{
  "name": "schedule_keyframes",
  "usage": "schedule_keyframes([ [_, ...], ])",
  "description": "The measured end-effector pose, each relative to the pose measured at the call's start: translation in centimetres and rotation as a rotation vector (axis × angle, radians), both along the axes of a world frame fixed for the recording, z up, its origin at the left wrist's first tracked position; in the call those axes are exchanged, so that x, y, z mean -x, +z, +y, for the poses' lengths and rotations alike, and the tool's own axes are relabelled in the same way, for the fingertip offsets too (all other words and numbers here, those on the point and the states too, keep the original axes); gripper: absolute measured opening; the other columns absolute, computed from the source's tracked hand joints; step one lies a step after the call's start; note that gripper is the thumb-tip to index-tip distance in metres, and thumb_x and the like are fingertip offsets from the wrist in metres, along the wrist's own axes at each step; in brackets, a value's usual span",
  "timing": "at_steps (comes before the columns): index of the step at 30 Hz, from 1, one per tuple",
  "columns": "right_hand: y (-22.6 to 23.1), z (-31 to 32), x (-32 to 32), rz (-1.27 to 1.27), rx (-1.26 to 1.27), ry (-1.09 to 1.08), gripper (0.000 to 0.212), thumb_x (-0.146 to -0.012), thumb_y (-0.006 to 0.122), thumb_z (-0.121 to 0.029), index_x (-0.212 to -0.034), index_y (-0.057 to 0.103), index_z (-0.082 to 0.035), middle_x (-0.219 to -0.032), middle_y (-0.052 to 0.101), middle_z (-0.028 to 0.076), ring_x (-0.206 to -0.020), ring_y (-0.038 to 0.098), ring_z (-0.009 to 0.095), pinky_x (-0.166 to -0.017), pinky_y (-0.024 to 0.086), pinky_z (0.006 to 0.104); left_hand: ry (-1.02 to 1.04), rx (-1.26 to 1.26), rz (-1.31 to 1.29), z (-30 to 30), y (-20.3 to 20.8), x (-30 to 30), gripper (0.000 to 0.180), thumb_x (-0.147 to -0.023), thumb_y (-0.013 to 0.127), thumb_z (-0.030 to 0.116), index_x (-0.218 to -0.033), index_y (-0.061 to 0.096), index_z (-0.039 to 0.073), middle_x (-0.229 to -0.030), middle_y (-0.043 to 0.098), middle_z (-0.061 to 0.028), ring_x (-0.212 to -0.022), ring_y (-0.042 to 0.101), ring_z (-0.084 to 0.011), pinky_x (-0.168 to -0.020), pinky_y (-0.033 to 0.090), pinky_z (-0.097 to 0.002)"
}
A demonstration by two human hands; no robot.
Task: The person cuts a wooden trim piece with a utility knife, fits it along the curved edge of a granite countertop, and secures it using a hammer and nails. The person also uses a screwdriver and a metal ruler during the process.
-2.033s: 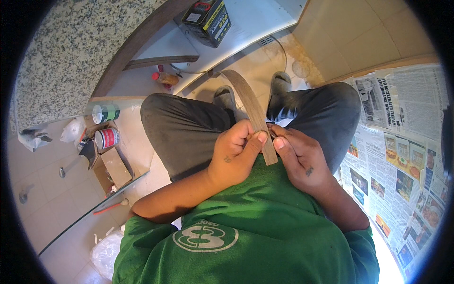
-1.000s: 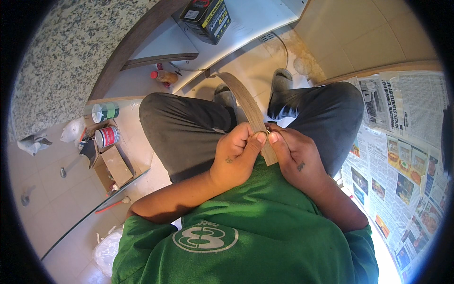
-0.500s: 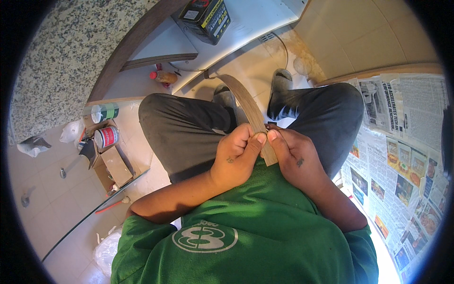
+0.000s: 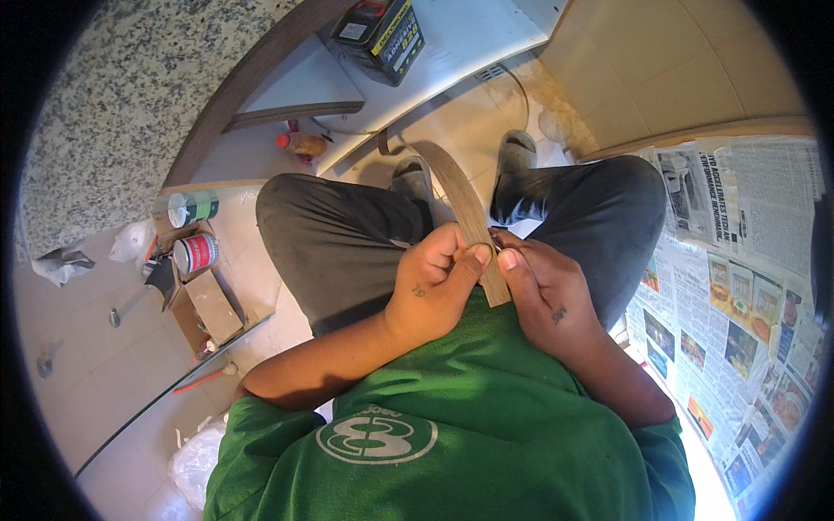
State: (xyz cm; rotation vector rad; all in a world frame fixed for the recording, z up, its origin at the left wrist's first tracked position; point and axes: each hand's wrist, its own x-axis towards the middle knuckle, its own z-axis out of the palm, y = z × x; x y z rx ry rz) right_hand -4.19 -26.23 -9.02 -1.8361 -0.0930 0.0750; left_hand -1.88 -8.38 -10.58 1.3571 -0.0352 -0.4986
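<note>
Wood-grain strip (image 4: 463, 198): it lies in the middle of the frame between our knees, its cut lower end over our shirt (image 4: 486, 391), its far end bending away to the left and curling over in the upper middle.
Left hand (image 4: 432, 282): we have the strip pinched near its lower end, thumb flat on the upper face, the other fingers curled in underneath with no gap that we can see.
Right hand (image 4: 552, 291): our thumb is pressed down to the folded fingers at the strip's right edge, just beside the left thumb; a small dark piece (image 4: 498, 245) is nipped there, too small for us to name.
Dark trousers (image 4: 339, 243): our bent legs spread to either side of the strip, with grey sandals (image 4: 519, 152) in the upper middle.
Black tin (image 4: 382, 42): it stands on a white board at the top of the frame, above a red-capped bottle (image 4: 304, 143).
Cardboard box (image 4: 214, 306): we see it at the left, near a red-and-white can (image 4: 196, 253) and a green-and-white can (image 4: 195, 208).
Newspaper sheets (image 4: 734, 239): they cover the right side.
</note>
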Motion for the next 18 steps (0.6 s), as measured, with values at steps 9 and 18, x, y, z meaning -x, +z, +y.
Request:
schedule_keyframes([
  [9,-0.2,0.2,-0.1,0.014,0.003,-0.006,0.028,-0.105,0.056,-0.013,-0.117,0.066,0.009,-0.080,0.064,0.022,-0.072,0.065,0.032,-0.069,0.051,0.0386,-0.030,0.002,-0.020,0.1,-0.7,0.2,0.015,-0.108,0.054,0.014,-0.105,0.062,0.001,-0.090,0.064,0.0019,-0.083,0.054,-0.0031,-0.074,0.048,-0.0231],
  [18,0.1,0.4,-0.4,0.079,0.020,0.003,0.028,-0.105,0.054,-0.015,-0.119,0.066,0.006,-0.082,0.065,0.023,-0.074,0.066,0.034,-0.071,0.052,0.0399,-0.030,-0.042,-0.060,0.2,-1.1,0.3,0.016,-0.107,0.055,0.014,-0.105,0.063,-0.001,-0.087,0.065,-0.0007,-0.080,0.055,-0.0047,-0.071,0.048,-0.0246],
])
